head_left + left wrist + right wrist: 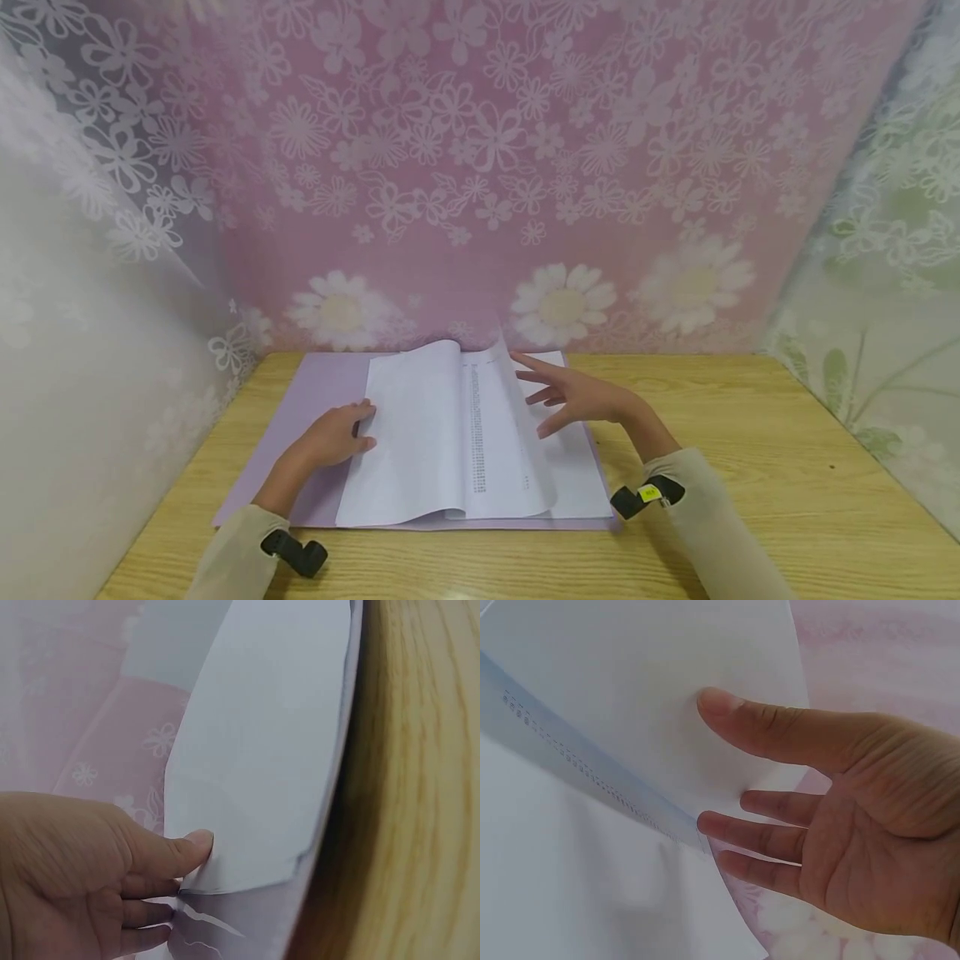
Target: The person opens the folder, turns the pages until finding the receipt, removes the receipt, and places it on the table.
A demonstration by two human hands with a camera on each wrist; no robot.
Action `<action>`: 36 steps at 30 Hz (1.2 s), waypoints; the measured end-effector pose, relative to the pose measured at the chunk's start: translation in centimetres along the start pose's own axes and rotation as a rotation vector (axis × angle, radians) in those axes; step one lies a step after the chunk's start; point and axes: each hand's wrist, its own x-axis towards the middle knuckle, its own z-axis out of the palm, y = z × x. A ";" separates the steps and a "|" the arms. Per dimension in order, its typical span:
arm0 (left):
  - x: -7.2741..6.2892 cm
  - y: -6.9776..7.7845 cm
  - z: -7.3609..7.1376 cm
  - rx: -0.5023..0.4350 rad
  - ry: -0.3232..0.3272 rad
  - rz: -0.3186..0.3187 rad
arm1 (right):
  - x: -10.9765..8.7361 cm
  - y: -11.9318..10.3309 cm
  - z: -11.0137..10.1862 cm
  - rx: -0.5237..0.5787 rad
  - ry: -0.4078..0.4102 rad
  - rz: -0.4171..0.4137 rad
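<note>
A person's two bare hands work over a flat, pale purple folder [324,387] lying on a yellowish wood-grain table [757,433], with a stack of white paper sheets [581,479] inside. The left hand [330,437] pinches the outer edge of the turned-over white pages [408,442], which lie on the folder's left side, thumb on top. The right hand [585,395] is loose, its fingers spread, beside a thin, curving white sheet with a printed column [495,450] that stands partly raised near the middle (whether the fingertips actually touch it, I cannot tell). The step in hand looks like turning pages one by one from right to left. The next move seems to call for the right hand to guide that raised sheet leftward, without creasing it, while the left holds the turned pages flat.
</note>
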 end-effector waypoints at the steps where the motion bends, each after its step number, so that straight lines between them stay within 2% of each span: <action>1: 0.0 0.0 -0.1 -0.003 -0.001 0.002 | 0.0 -0.1 0.1 0.001 -0.004 -0.004; 4: 0.1 -0.1 -0.3 -0.016 0.013 0.014 | 0.2 -0.3 0.4 -0.012 -0.013 -0.020; 7: 0.3 -0.1 -0.5 -0.064 0.054 0.044 | 0.2 -0.5 0.7 -0.034 -0.019 -0.033; 9: 0.5 0.2 -0.6 -0.133 0.088 0.077 | 0.3 -0.7 0.9 -0.049 -0.025 -0.043; 12: 0.8 1.0 -0.6 -0.313 0.105 0.135 | 0.4 -0.9 1.2 -0.062 -0.036 -0.056; 16: 0.8 2.7 -0.5 -0.562 0.055 0.161 | 0.6 -1.1 1.6 -0.083 -0.051 -0.083; 21: 0.6 4.7 -0.3 -0.738 -0.012 0.128 | 1.0 -1.5 2.2 -0.101 -0.073 -0.101; 24: 0.6 5.4 0.0 -0.814 -0.052 0.135 | 1.1 -1.7 2.6 -0.119 -0.088 -0.091; 27: 0.7 5.6 0.2 -0.851 -0.070 0.146 | 1.2 -2.0 3.2 -0.135 -0.100 -0.057; 29: 0.7 5.6 0.3 -0.851 -0.058 0.147 | 1.3 -2.1 3.5 -0.148 -0.105 -0.038; 36: 0.3 5.6 0.0 -0.788 0.012 0.024 | 1.5 -2.6 4.6 -0.158 -0.126 -0.009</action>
